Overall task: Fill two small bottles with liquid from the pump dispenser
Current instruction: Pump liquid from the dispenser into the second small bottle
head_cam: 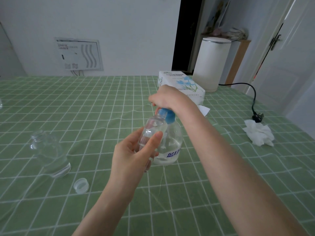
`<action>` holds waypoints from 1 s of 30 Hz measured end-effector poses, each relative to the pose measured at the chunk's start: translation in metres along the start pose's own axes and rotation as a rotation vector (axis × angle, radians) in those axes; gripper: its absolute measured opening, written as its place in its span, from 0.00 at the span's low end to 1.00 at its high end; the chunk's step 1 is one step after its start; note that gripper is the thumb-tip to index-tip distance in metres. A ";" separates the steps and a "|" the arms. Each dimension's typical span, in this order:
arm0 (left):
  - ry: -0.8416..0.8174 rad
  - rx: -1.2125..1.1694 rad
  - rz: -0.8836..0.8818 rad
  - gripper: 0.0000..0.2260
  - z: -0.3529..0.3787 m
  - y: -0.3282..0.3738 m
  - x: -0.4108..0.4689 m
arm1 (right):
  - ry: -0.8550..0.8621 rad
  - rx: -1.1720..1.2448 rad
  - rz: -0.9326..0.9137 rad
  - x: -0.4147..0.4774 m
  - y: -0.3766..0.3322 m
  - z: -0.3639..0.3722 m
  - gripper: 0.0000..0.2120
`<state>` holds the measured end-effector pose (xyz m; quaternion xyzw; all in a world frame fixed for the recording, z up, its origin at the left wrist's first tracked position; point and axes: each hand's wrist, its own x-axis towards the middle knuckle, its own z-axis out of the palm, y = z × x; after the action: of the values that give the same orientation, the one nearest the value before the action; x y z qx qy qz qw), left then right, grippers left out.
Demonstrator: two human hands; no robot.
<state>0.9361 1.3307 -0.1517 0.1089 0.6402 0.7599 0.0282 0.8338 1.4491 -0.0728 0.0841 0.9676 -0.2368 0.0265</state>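
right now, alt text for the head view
A left hand holds a small bottle up to a dispenser's blue pump, which the right hand grips. A second open bottle and a cap sit left on green cloth.

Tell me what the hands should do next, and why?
Probably press the pump down with the right hand. It grips the pump's blue top, the left hand holds the bottle with its mouth right at the pump, and the bottle doesn't look full.

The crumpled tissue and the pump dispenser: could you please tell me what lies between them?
In the head view, the right forearm crosses between the crumpled tissue and pump dispenser; otherwise only green tablecloth.
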 end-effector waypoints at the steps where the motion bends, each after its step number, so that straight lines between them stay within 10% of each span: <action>1: 0.002 0.002 0.004 0.14 0.000 0.000 0.000 | 0.007 0.001 -0.002 0.000 0.000 0.000 0.15; 30: 0.006 -0.001 0.044 0.12 0.001 -0.001 0.002 | 0.082 0.033 -0.026 0.006 0.000 -0.006 0.14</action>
<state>0.9345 1.3323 -0.1518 0.1207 0.6372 0.7611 0.0097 0.8284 1.4530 -0.0686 0.0818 0.9648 -0.2493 -0.0177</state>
